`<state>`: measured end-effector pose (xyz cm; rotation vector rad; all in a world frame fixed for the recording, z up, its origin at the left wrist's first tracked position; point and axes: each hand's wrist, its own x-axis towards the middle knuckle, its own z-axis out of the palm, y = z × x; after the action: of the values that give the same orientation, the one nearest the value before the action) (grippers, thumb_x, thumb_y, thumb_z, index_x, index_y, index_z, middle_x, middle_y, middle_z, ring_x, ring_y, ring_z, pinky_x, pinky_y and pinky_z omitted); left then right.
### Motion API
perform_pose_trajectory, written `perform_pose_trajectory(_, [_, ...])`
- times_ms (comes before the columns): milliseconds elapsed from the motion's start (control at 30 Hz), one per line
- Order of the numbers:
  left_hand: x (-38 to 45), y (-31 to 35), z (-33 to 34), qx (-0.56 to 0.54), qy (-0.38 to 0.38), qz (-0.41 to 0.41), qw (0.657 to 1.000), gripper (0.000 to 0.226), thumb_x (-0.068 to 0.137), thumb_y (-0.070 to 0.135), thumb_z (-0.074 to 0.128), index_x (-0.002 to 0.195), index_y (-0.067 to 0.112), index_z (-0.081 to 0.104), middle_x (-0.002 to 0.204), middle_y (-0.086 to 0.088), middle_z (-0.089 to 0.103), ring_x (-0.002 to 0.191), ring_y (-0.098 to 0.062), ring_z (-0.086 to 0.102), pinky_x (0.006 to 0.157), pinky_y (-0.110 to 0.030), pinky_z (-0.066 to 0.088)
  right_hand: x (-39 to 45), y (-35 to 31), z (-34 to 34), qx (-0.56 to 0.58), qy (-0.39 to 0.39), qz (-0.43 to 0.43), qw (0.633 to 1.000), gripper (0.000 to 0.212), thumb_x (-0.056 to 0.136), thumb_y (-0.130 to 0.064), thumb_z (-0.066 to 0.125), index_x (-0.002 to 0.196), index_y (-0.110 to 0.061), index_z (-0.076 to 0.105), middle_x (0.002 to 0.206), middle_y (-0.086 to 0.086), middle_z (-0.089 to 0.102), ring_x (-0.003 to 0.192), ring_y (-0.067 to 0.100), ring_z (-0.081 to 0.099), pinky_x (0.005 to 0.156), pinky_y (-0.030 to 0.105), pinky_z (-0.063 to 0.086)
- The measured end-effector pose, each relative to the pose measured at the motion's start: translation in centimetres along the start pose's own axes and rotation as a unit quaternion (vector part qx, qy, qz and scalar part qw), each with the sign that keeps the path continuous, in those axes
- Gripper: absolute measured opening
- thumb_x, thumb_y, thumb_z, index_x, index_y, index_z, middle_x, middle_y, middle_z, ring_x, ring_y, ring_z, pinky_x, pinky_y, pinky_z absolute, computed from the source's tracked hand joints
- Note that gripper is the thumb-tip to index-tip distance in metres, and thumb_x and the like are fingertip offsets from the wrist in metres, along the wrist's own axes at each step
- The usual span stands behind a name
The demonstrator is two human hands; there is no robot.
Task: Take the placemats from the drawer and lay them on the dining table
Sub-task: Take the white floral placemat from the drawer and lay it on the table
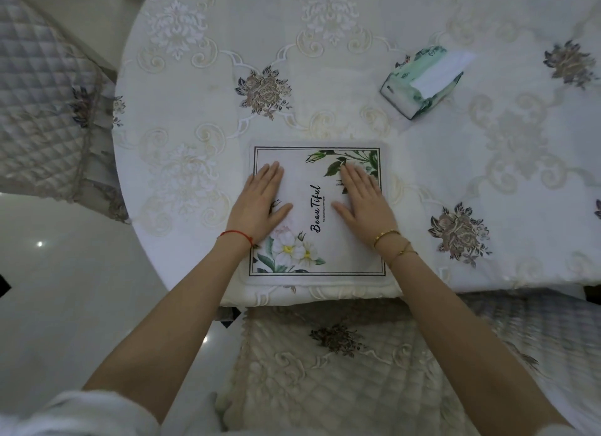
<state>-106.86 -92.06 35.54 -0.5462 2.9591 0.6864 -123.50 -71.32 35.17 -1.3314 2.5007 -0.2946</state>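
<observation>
Pressed flat with straight, released fingers of left hand (263,197) and right hand (362,199), grasping nothing, on the square white flower-printed placemat (317,209) at the near edge of the round lace-covered counter (357,23), likely to smooth it squarely before the quilted chair (325,370).

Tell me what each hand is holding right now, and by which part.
Nothing is gripped. The left hand and right hand lie flat, fingers straight, pressing on the top face of the square white floral-printed placemat on the table.

placemat (317,208) | white, floral, "Beautiful" print | flat | table's (422,162) near edge
</observation>
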Motion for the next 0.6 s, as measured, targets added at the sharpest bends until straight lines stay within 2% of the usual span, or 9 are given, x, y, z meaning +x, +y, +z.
perform_pose_trajectory(200, [-3.1, -0.9, -0.6, -0.011, 0.011, -0.046, 0.999, 0.072, 0.097, 0.043, 0.045, 0.152, 0.009, 0.014, 0.161, -0.006, 0.01, 0.148, -0.018, 0.003, 0.122, -0.036, 0.004, -3.7, 2.2, -0.8, 0.023, 0.006, 0.079, 0.997, 0.073, 0.096, -0.056, 0.021, 0.153, -0.014, 0.003, 0.161, 0.001, 0.0, 0.147, 0.013, -0.007, 0.119, 0.032, -0.007])
perform_pose_trajectory(300, [-5.0, 0.7, 0.1, -0.005, -0.004, 0.0, 1.0, 0.071, 0.097, 0.042, 0.046, 0.152, 0.009, 0.016, 0.16, -0.006, 0.01, 0.148, -0.018, 0.002, 0.122, -0.036, 0.004, -5.0, 0.1, -0.4, 0.008, 0.005, 0.015, 1.0, 0.07, 0.098, -0.051, 0.025, 0.153, -0.013, 0.005, 0.161, 0.003, 0.001, 0.148, 0.017, -0.005, 0.12, 0.035, -0.004])
perform_pose_trajectory(433, [-7.3, 3.1, 1.9, -0.021, -0.018, 0.032, 0.999, 0.069, 0.097, 0.041, 0.046, 0.152, 0.01, 0.016, 0.16, -0.006, 0.01, 0.149, -0.018, 0.002, 0.121, -0.036, 0.003, -6.6, -4.1, 1.7, -0.029, -0.038, -0.062, 0.997, 0.071, 0.098, -0.053, 0.022, 0.153, -0.011, 0.003, 0.161, 0.005, -0.001, 0.148, 0.021, -0.004, 0.121, 0.041, 0.005])
perform_pose_trajectory(600, [-9.5, 3.7, 2.7, -0.016, -0.002, 0.009, 1.0, 0.07, 0.097, 0.043, 0.045, 0.152, 0.012, 0.016, 0.161, -0.004, 0.01, 0.149, -0.018, 0.003, 0.122, -0.037, 0.006, -8.7, -4.6, 2.7, -0.023, -0.048, -0.056, 0.997, 0.073, 0.098, -0.056, 0.023, 0.153, -0.014, 0.002, 0.161, 0.002, -0.001, 0.148, 0.017, -0.005, 0.121, 0.038, 0.004])
